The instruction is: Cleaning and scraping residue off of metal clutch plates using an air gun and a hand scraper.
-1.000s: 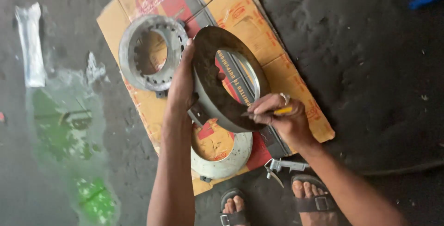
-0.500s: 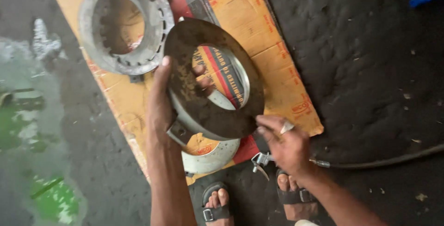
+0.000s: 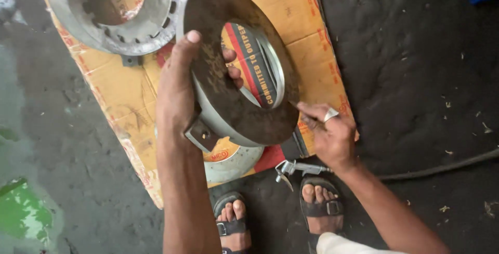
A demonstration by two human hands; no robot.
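I am clamping the fingers of my left hand [image 3: 179, 95] on the dark metal ring [image 3: 236, 64], thumb lying up over its flat rusty face and the other fingers [image 3: 232, 72] curling through the centre hole from behind. The ring is standing tilted off the floor, its lower rim just above a second, paler ring [image 3: 231, 160] lying flat on the cardboard sheet [image 3: 125, 90] below my wrist.

My right hand [image 3: 332, 137] is sitting at the ring's lower right edge, fingers pinched together on something thin and pointed whose tip is touching the rim; I cannot tell what it is, since my fingers are hiding most of it.

To do this well, I judge that I should be keeping my left grip firm so the ring does not swing while the tip is working along the edge, and turning the ring toward the tip rather than chasing it around.

Beyond my left thumb, a larger toothed grey ring [image 3: 117, 12] is lying on the cardboard. Just below my right wrist a metal tool [image 3: 299, 170] is lying on the dark floor beside my sandalled feet [image 3: 275, 217], with a hose [image 3: 447, 164] trailing off to the right.
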